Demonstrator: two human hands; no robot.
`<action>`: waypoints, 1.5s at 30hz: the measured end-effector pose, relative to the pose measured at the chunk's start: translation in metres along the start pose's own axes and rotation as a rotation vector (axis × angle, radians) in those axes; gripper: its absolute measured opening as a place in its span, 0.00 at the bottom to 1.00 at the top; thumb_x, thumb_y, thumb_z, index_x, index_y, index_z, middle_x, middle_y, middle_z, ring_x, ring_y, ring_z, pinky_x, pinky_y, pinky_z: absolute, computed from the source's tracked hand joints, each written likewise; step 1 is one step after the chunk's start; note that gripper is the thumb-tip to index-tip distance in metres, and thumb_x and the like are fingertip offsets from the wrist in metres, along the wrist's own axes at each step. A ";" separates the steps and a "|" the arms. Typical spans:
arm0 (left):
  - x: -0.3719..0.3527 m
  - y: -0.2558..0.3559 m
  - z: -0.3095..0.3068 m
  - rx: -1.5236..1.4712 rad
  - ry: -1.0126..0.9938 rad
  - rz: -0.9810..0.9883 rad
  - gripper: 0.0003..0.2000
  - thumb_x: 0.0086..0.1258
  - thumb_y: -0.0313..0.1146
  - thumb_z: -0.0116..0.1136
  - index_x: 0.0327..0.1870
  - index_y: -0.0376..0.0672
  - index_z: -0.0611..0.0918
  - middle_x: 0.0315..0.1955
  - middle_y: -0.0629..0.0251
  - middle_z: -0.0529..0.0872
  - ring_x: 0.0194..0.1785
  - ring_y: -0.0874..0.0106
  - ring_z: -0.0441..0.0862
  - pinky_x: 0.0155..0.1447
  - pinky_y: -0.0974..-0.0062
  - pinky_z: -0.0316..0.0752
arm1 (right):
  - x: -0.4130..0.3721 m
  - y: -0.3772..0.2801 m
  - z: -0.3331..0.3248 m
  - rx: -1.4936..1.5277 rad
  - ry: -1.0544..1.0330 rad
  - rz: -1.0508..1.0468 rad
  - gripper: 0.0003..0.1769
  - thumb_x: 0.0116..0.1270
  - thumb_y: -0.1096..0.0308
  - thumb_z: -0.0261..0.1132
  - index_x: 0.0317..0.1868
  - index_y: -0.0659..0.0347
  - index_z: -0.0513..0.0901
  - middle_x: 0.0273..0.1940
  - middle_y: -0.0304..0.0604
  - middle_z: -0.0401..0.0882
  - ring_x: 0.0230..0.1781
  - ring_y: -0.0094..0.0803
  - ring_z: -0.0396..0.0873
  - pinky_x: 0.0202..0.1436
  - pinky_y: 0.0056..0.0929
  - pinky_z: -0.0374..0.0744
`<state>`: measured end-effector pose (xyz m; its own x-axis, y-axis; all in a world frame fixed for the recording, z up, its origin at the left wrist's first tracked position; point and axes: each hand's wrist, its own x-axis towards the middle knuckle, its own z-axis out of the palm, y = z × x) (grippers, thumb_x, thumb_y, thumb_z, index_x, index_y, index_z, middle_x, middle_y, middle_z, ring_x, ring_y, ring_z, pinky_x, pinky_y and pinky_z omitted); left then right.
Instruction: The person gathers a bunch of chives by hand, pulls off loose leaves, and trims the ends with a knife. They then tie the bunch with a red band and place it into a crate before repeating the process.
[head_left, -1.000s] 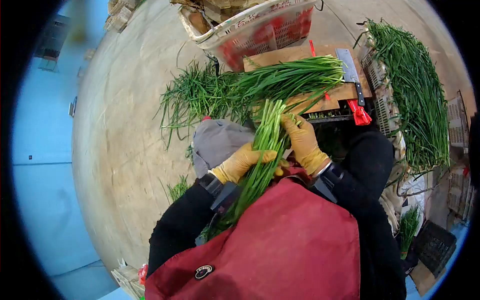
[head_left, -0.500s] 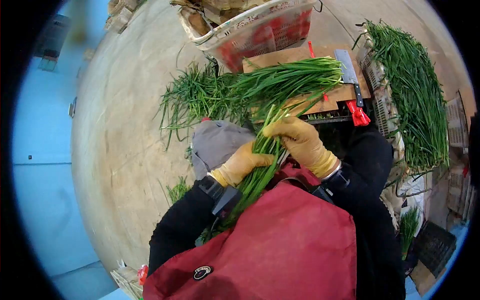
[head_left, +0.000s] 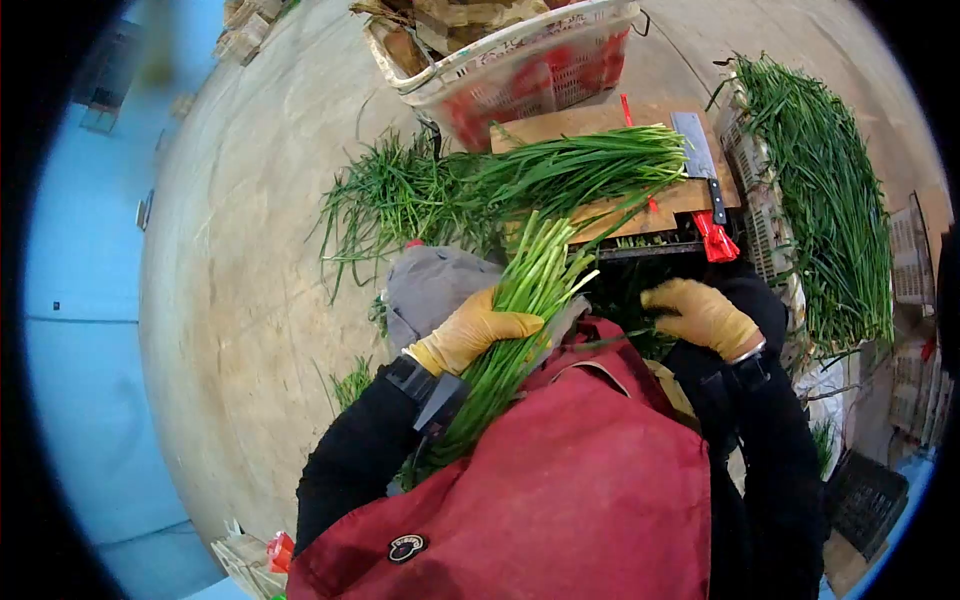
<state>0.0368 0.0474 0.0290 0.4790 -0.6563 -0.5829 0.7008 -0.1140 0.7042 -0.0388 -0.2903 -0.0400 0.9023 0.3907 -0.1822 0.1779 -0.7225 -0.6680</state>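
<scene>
My left hand (head_left: 478,330), in a yellow glove, is closed around a bunch of green stalks (head_left: 535,285), pale ends pointing up and away from me. Apart from the bunch, to its right, my gloved right hand (head_left: 700,315) has its fingers curled; a thin leaf seems to trail from them, but blur hides what they grip. Beyond my hands, more stalks (head_left: 600,160) lie across a wooden board (head_left: 590,215). A cleaver (head_left: 698,150) with a black handle rests at the board's right side, near red ties (head_left: 715,240).
A red-and-white crate (head_left: 530,85) stands beyond the board. To the right is a long basket (head_left: 760,200) heaped with green leaves (head_left: 820,200). Loose leaves (head_left: 400,195) lie on the floor left of the board, near a grey cloth (head_left: 435,285).
My right hand has moved away from the bunch, to the right and slightly down. My left hand still holds the bunch, whose pale ends are now more exposed.
</scene>
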 end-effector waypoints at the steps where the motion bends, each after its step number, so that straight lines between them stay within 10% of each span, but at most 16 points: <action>1: 0.002 -0.002 -0.001 0.018 -0.015 -0.007 0.19 0.65 0.29 0.65 0.57 0.40 0.77 0.43 0.69 0.83 0.41 0.75 0.81 0.46 0.76 0.77 | 0.009 -0.018 -0.006 0.007 0.168 -0.086 0.21 0.58 0.66 0.66 0.53 0.56 0.83 0.47 0.50 0.82 0.49 0.50 0.79 0.53 0.42 0.78; 6: 0.011 -0.002 0.013 0.149 -0.044 0.014 0.16 0.64 0.29 0.65 0.53 0.40 0.79 0.40 0.69 0.84 0.41 0.75 0.81 0.47 0.75 0.77 | 0.063 -0.134 -0.021 0.197 0.461 -0.779 0.18 0.63 0.61 0.66 0.53 0.53 0.82 0.41 0.46 0.83 0.41 0.48 0.81 0.46 0.43 0.78; 9: -0.002 -0.001 0.010 0.196 -0.014 -0.053 0.16 0.64 0.29 0.65 0.52 0.39 0.79 0.38 0.66 0.84 0.39 0.75 0.81 0.45 0.74 0.77 | 0.105 -0.080 0.013 -0.008 0.413 -0.437 0.17 0.66 0.56 0.62 0.48 0.56 0.84 0.40 0.49 0.84 0.43 0.48 0.82 0.45 0.45 0.79; 11: -0.022 -0.003 -0.012 0.208 0.089 -0.118 0.16 0.64 0.29 0.65 0.52 0.38 0.79 0.37 0.63 0.85 0.37 0.73 0.82 0.41 0.74 0.78 | 0.108 -0.042 0.018 -0.099 0.141 0.175 0.18 0.67 0.60 0.64 0.53 0.60 0.84 0.42 0.51 0.85 0.42 0.48 0.83 0.49 0.36 0.80; 15: -0.060 0.000 -0.032 0.063 0.256 -0.018 0.19 0.62 0.30 0.65 0.54 0.37 0.77 0.31 0.60 0.84 0.32 0.71 0.82 0.34 0.75 0.77 | 0.120 -0.009 0.080 0.420 0.131 -0.031 0.16 0.65 0.64 0.61 0.50 0.59 0.85 0.43 0.50 0.86 0.45 0.49 0.82 0.52 0.41 0.80; 19: -0.083 -0.020 -0.047 -0.040 0.313 -0.042 0.24 0.60 0.29 0.67 0.58 0.36 0.75 0.36 0.58 0.84 0.31 0.68 0.84 0.31 0.73 0.80 | 0.132 -0.001 0.132 0.131 -0.062 0.148 0.33 0.60 0.75 0.58 0.68 0.49 0.72 0.57 0.55 0.78 0.56 0.53 0.77 0.56 0.42 0.77; 24: -0.096 -0.026 -0.037 -0.160 0.393 -0.011 0.21 0.61 0.30 0.66 0.56 0.39 0.78 0.35 0.63 0.84 0.33 0.72 0.82 0.38 0.75 0.77 | 0.148 0.027 0.192 0.204 -0.097 0.200 0.23 0.61 0.76 0.55 0.57 0.52 0.82 0.49 0.55 0.82 0.50 0.54 0.80 0.53 0.37 0.78; 30: -0.111 -0.033 -0.031 -0.148 0.503 -0.086 0.19 0.63 0.29 0.64 0.55 0.37 0.78 0.34 0.62 0.84 0.32 0.71 0.82 0.34 0.75 0.77 | 0.134 -0.042 0.122 1.340 0.155 0.082 0.11 0.71 0.69 0.63 0.50 0.63 0.84 0.47 0.38 0.84 0.48 0.26 0.80 0.55 0.26 0.78; 36: -0.103 -0.060 -0.055 -0.261 0.471 -0.125 0.20 0.62 0.23 0.63 0.57 0.39 0.78 0.40 0.63 0.85 0.37 0.72 0.83 0.41 0.74 0.79 | 0.153 -0.161 0.060 0.536 0.111 -1.001 0.17 0.55 0.67 0.66 0.47 0.55 0.86 0.43 0.45 0.83 0.47 0.47 0.78 0.51 0.43 0.76; 39: -0.092 -0.062 -0.055 0.250 0.488 0.211 0.22 0.62 0.24 0.64 0.59 0.40 0.76 0.43 0.64 0.85 0.42 0.73 0.83 0.45 0.74 0.79 | 0.162 -0.157 0.114 0.332 -0.027 -0.856 0.14 0.55 0.72 0.64 0.43 0.54 0.85 0.43 0.43 0.82 0.46 0.47 0.77 0.53 0.41 0.75; 45: -0.106 -0.055 -0.050 -0.012 0.474 -0.114 0.19 0.64 0.30 0.67 0.56 0.38 0.79 0.41 0.68 0.85 0.40 0.77 0.80 0.46 0.76 0.76 | 0.174 -0.113 0.150 0.283 -0.059 -0.265 0.13 0.58 0.75 0.60 0.44 0.59 0.83 0.43 0.50 0.82 0.46 0.51 0.79 0.50 0.39 0.79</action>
<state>-0.0261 0.1611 0.0317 0.5846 -0.2278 -0.7787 0.7678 -0.1550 0.6217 0.0390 -0.0548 -0.1048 0.8137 0.5811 -0.0121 0.2794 -0.4094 -0.8685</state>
